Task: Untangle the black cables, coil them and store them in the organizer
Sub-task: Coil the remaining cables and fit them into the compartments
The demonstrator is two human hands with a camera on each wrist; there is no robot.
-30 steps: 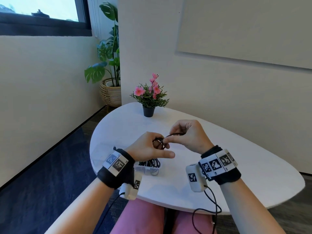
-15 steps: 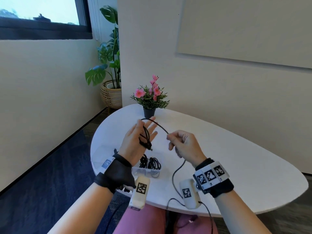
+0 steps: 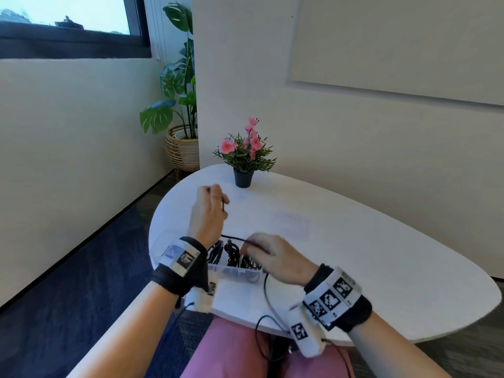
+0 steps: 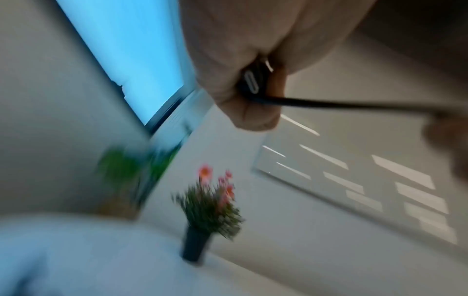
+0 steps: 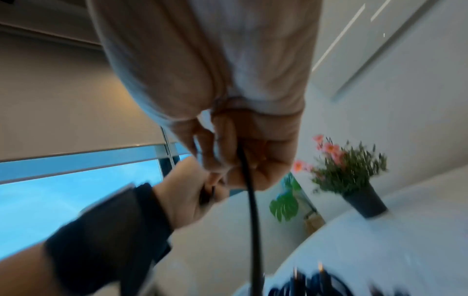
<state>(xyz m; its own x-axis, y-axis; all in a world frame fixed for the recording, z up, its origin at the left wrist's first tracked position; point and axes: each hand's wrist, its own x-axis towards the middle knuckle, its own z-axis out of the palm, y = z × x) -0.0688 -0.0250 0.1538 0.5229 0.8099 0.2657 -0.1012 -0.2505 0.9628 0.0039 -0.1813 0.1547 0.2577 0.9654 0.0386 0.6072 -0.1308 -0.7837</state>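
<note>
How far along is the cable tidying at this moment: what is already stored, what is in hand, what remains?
Done: several black coils already sit in the clear organizer at the table's near edge. In hand: the left hand grips one cable's plug end, the right hand pinches the cable further along, the rest trailing off the table towards the lap. Left: coiling this cable and storing it. No other loose cables show.

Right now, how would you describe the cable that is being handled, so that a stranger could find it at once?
Start at the white table and find the clear organizer at its near edge. The cable is the black one above it, stretched between the left hand and right hand. Unlike the coiled cables inside, it is loose.
</note>
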